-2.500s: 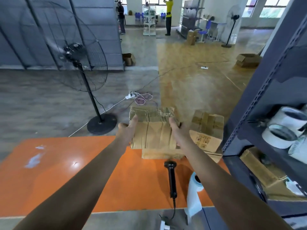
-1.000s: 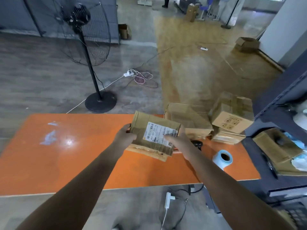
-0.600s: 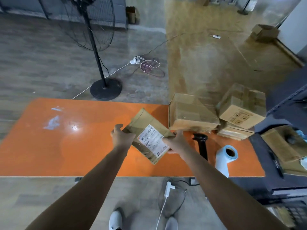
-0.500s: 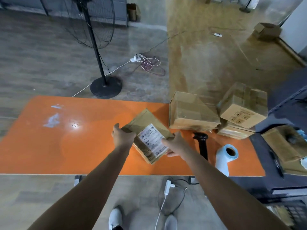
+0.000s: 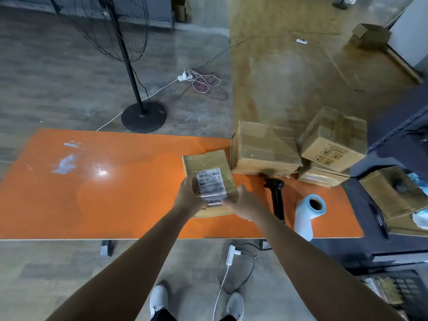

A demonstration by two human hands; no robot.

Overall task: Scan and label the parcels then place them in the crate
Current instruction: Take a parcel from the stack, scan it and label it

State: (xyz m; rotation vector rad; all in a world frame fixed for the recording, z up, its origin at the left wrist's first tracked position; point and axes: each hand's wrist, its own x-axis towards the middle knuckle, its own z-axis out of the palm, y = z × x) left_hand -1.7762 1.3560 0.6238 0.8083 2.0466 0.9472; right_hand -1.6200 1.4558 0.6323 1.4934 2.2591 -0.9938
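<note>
A flat cardboard parcel [image 5: 208,165] with a white barcode label facing up lies on the orange table [image 5: 115,195]. My left hand [image 5: 188,196] grips its near left corner. My right hand [image 5: 245,201] touches its near right edge with the fingers spread. A black handheld scanner [image 5: 276,195] lies just right of my right hand. Beside it lies a white and blue label roll [image 5: 309,213]. Other cardboard parcels sit at the table's far right: a large one [image 5: 264,149] and a tilted one [image 5: 333,140] on top of a flatter one [image 5: 322,178].
A dark shelf unit [image 5: 398,135] stands to the right with a brown box [image 5: 393,193] and a pen on it. A standing fan [image 5: 143,114] is beyond the table, with cables on the floor. A power strip cable lies under the near edge.
I lifted the parcel off the stack, turned it label up and lowered it onto the table. It has rotated from tilted to square with me, and my right hand has loosened.
</note>
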